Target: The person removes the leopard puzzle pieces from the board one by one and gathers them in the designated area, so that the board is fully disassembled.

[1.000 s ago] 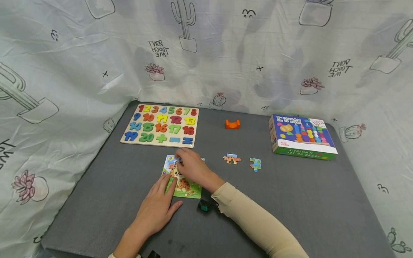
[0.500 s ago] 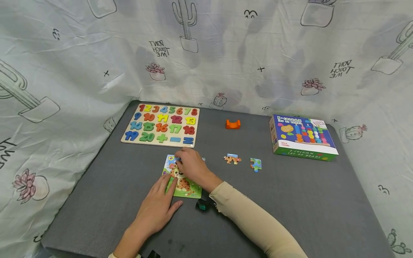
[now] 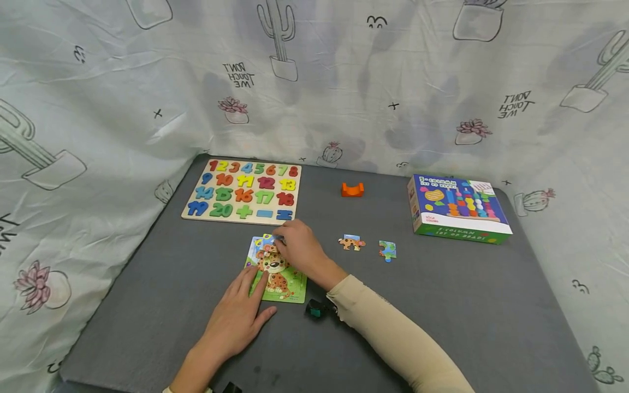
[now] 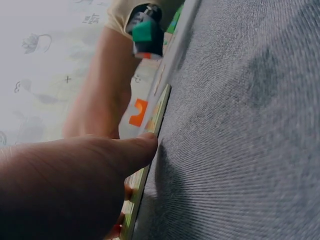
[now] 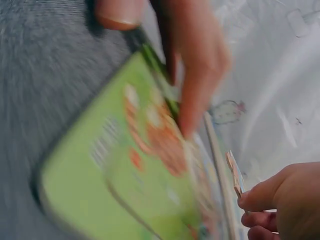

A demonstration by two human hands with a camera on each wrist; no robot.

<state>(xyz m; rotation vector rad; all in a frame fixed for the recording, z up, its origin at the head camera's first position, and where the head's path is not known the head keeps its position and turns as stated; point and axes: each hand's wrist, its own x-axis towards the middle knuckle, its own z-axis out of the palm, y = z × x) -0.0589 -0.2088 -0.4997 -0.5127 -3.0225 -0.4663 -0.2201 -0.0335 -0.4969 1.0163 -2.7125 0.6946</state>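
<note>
From my end, the left hand lies palm down, fingers stretched forward, thumb spread aside. I have the right hand pinching, its sleeved arm slanting from the lower right.

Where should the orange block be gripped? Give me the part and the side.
From above, probably: pinch the orange block across its two raised ends. It sits dip-up, with bare grey cloth to its left and right. The right hand pinches a puzzle piece, so that would best be put down first.
</note>
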